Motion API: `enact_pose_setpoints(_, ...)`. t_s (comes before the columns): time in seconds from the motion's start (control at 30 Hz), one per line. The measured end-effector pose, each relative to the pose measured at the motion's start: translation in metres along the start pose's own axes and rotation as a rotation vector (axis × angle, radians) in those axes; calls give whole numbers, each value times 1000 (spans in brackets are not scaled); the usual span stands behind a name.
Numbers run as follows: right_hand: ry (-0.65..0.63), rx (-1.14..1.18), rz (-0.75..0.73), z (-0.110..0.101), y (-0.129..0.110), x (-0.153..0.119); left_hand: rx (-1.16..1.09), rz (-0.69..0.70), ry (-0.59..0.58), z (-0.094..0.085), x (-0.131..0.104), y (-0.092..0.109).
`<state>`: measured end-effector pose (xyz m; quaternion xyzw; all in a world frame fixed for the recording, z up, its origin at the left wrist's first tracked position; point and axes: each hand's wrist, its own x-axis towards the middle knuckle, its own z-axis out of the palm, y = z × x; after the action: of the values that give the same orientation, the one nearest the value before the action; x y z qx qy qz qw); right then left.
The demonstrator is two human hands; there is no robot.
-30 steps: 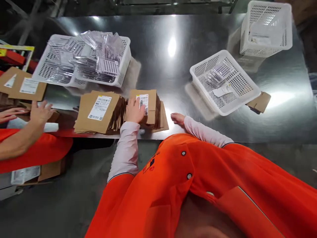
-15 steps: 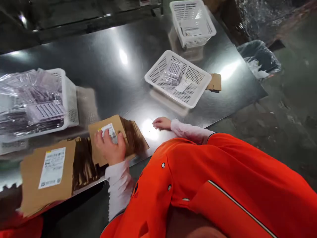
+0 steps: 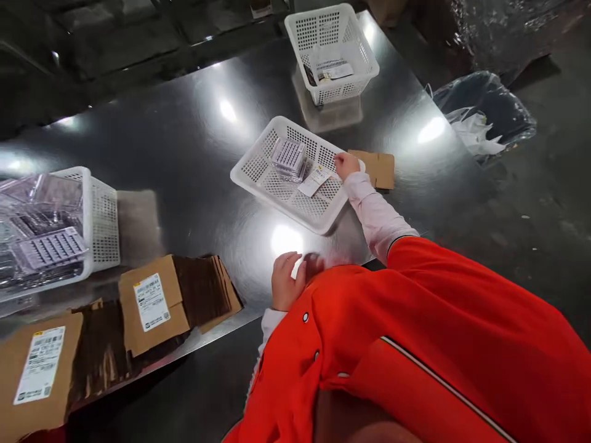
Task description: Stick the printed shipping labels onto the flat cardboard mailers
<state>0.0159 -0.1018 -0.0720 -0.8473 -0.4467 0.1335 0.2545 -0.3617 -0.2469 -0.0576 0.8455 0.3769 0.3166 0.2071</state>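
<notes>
My right hand [image 3: 347, 166] is at the right end of a shallow white plastic basket [image 3: 281, 212], its fingers bent over the rim. Inside that basket lie a small stack of clear packs with rows of dark marks [image 3: 289, 155] and a white printed label slip [image 3: 314, 181], close to my right fingertips. My left hand [image 3: 287, 282] hovers by the table's near edge, fingers loosely curved and apart from the thumb, holding nothing. To its left stand rows of flat cardboard boxes [image 3: 152, 307] with white shipping labels.
A full white basket of clear packs [image 3: 105, 224] stands at the left. Another white basket [image 3: 330, 55] with papers sits at the back. Flat brown cardboard [image 3: 378, 170] lies right of the shallow basket. A plastic-lined bin [image 3: 484, 117] stands beyond the metal table [image 3: 198, 166].
My left hand has left the cardboard boxes and moved right. My right hand has gone from the table to the shallow basket's rim. More of the cardboard beside that basket shows.
</notes>
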Motion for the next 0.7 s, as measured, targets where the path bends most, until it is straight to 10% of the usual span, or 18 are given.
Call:
enact_pose_setpoints(0.1, 106, -4, 58, -35, 59, 39, 62, -144, 16, 14, -19, 5)
enact_pose_setpoints(0.27, -190, -109, 81, -56, 133, 64, 136, -367, -73, 31, -28, 7)
enact_pose_setpoints(0.53, -265, -387, 228, -34, 162, 34, 359, -43, -479, 92, 87, -12)
enact_pose_setpoints(0.7, -197, -310, 320, -38, 187, 11, 319, -78, -374, 150, 144, -9)
